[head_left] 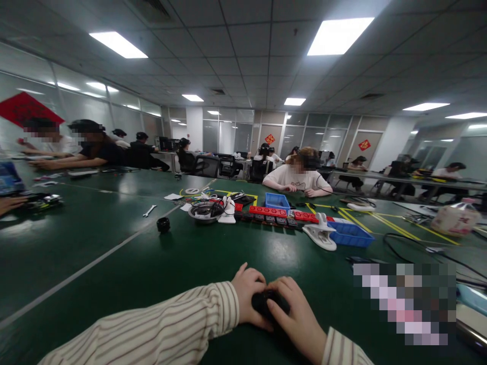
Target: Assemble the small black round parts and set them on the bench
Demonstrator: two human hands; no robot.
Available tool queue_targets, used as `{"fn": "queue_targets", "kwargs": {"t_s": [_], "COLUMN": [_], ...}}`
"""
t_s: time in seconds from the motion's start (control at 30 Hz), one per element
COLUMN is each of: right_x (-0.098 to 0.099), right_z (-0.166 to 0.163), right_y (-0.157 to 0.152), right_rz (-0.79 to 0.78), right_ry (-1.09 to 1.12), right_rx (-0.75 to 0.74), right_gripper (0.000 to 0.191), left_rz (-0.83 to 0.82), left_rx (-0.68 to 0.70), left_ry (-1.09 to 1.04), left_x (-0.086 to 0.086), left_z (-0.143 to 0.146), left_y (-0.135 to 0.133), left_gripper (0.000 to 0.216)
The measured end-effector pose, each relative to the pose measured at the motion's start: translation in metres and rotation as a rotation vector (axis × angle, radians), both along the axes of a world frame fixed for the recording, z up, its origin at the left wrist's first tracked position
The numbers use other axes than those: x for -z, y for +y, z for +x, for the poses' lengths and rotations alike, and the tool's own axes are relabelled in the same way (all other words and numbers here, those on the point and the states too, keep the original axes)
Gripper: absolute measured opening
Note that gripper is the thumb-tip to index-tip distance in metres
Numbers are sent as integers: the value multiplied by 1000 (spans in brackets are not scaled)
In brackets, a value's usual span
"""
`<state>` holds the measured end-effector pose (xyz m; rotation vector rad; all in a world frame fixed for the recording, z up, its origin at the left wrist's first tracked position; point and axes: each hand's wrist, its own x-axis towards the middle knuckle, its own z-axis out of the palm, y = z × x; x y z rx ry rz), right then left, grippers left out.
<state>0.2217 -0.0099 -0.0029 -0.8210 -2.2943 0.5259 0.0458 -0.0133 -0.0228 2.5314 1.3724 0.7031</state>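
Observation:
Both my hands meet at the near edge of the green table point(114, 238), closed around a small black object point(262, 301). My left hand point(248, 294) grips it from the left, fingers curled over its top. My right hand point(294, 317) wraps it from the right, thumb and fingers pressed on it. Most of the black object is hidden between the fingers, so its shape is unclear. Striped shirt sleeves cover both wrists.
Further back lie a small black round part point(163, 224), a wrench point(149, 210), a metal bowl of cables point(205, 211), red and black parts point(268, 211), two blue bins point(352, 234), white clamps point(321, 234). Black cables point(411, 246) run at right. People sit around the tables.

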Motion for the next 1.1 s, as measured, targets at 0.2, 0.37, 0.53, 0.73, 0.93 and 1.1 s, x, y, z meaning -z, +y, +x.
{"fn": "queue_targets", "kwargs": {"t_s": [0.2,0.37,0.53,0.73,0.93,1.1], "right_x": [4,14,12,1,-7,-12], "right_z": [4,4,2,-1,3,3], "right_y": [2,3,5,-1,-6,-4], "right_rz": [112,156,40,15,71,76], "right_ry": [5,54,23,-38,32,45], "right_rx": [-111,-7,58,6,-163,-271], "right_gripper": [28,43,30,18,34,40], "left_rz": [-95,-109,-46,-34,-155,-186], "left_rx": [69,59,58,25,88,111], "left_ry": [-8,-79,-38,16,0,21], "left_x": [0,-6,-7,-3,-2,-4], "left_z": [-4,-3,0,2,-2,0], "left_y": [2,-1,-3,-1,5,7], "left_gripper": [62,82,62,55,54,53]}}
